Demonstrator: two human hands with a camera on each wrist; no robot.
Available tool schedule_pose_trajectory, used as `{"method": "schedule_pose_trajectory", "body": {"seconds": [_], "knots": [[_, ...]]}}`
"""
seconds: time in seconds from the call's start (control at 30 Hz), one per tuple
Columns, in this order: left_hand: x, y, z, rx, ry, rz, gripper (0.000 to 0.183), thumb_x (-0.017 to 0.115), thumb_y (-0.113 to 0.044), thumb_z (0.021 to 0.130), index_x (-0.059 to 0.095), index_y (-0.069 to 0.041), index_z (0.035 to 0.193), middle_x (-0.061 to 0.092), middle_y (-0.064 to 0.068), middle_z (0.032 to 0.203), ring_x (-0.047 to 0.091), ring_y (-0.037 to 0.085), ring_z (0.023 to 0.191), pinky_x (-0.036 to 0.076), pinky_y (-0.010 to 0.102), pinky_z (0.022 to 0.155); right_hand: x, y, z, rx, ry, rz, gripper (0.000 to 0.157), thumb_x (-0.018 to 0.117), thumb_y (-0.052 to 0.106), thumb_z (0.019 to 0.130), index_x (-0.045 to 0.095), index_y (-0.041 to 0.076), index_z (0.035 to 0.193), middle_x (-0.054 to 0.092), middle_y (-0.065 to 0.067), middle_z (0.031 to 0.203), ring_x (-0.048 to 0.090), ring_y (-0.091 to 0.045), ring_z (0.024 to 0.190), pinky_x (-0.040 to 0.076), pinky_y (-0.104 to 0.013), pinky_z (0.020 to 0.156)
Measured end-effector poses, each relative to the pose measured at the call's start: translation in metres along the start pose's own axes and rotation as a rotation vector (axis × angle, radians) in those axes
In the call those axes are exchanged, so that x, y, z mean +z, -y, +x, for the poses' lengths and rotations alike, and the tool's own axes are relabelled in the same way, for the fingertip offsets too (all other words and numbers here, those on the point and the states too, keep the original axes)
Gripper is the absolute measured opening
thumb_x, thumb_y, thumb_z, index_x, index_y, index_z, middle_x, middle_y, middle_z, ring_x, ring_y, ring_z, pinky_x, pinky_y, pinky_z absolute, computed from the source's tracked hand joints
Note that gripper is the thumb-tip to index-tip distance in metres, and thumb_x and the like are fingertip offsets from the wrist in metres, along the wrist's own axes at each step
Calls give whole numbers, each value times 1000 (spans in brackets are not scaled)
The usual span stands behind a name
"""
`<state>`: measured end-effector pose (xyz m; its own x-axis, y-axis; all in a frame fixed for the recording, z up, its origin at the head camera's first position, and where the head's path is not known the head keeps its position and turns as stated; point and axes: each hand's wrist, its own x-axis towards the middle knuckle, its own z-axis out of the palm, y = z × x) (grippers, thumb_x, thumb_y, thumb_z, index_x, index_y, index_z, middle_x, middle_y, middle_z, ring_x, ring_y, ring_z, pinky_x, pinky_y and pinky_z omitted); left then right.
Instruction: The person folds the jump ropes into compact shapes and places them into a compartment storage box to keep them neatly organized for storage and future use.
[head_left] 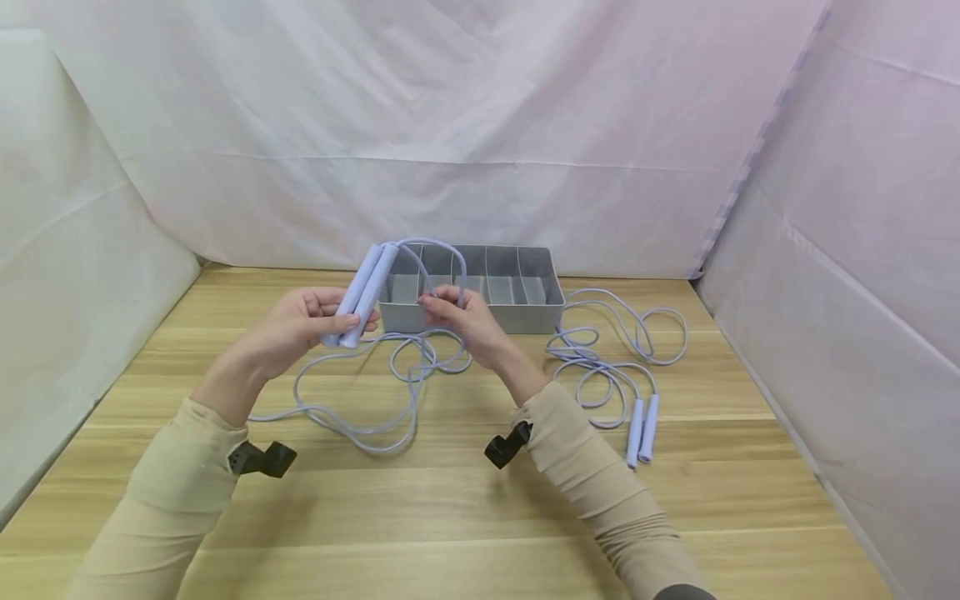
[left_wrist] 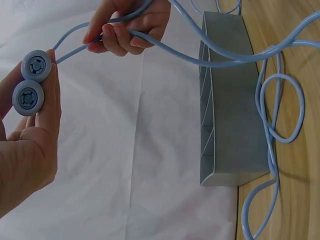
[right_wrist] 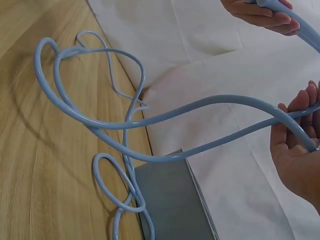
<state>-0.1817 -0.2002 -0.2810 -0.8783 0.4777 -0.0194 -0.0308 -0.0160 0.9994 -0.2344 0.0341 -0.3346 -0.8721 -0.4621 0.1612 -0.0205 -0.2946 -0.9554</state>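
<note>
My left hand [head_left: 300, 321] holds the two light-blue handles of a jump rope [head_left: 371, 287] side by side, tilted up and away from me. Their round end caps [left_wrist: 27, 98] face the left wrist camera. With my right hand [head_left: 472, 325], I pinch the cord a little below where it arches over from the handles. Two strands of cord [right_wrist: 215, 99] run through that hand in the right wrist view. The rest of this cord lies in loose loops on the table. Behind both hands stands a grey divided box [head_left: 517, 319], partly covered by the right hand and rope.
A second light-blue jump rope [head_left: 635, 429] lies to the right, its handles side by side and its cord tangled beside the box. The wooden table [head_left: 420, 517] is bordered by white cloth [head_left: 465, 200] at the back and both sides.
</note>
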Motion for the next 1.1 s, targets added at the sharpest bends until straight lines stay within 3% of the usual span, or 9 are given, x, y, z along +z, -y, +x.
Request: {"method": "schedule_pose_trajectory", "body": {"seconds": [0.13,0.27,0.37,0.43,0.63,0.73,0.83,0.97,1.1], "knots": [[-2,2,-2,36,4,-101,21,54,1,88,63,-11,103,70,3,94,64,12,90,51,22,78,1,-2,-2,-38,55,39,21,51,28,93,64,14,84,53,5,65,48,-7,63,44,-21,67],[-7,8,-4,88,26,-242,25,48,3,91,64,-10,104,69,5,96,64,12,91,49,21,82,-1,-4,-3,-55,84,32,55,45,52,82,61,1,96,45,5,61,38,-6,53,32,-17,51],[-13,11,-8,128,31,-316,26,45,3,92,63,-9,106,68,6,98,64,13,92,49,21,84,-4,-7,-4,-34,81,2,61,42,45,89,55,-11,108,44,4,60,36,-5,51,30,-16,48],[-16,11,-10,156,29,-352,25,45,3,92,63,-7,107,68,7,98,64,13,92,49,21,83,-6,-9,-4,-16,76,-24,50,41,33,95,55,-13,110,47,3,60,39,-7,55,34,-16,52],[-19,11,-14,201,53,-461,24,44,3,92,63,-1,106,68,8,97,64,14,91,50,20,80,-12,-16,-3,38,86,-91,31,44,12,96,62,3,72,57,1,68,58,-9,82,46,-27,86],[-16,14,-13,206,62,-519,24,43,3,92,63,0,106,68,10,97,65,15,90,50,21,81,-14,-17,-6,104,83,1,23,44,8,95,62,-5,98,54,2,72,57,-8,68,50,-28,79],[-13,17,-13,225,37,-580,24,43,3,93,63,1,106,68,11,98,65,16,91,50,22,82,-14,-17,-8,189,59,142,35,40,5,96,42,-11,127,47,2,71,47,-6,57,49,-22,66],[-10,20,-14,226,-15,-680,25,42,3,93,62,2,106,66,14,100,64,18,93,49,23,85,-16,-17,-10,262,42,232,38,37,6,97,35,-12,131,46,2,71,38,-6,58,40,-20,59],[-10,21,-12,229,-52,-771,27,39,4,93,63,4,106,66,16,98,65,20,92,48,24,86,-17,-18,-12,270,5,220,40,37,7,97,33,-14,131,48,3,72,40,-4,57,38,-19,58]]}}
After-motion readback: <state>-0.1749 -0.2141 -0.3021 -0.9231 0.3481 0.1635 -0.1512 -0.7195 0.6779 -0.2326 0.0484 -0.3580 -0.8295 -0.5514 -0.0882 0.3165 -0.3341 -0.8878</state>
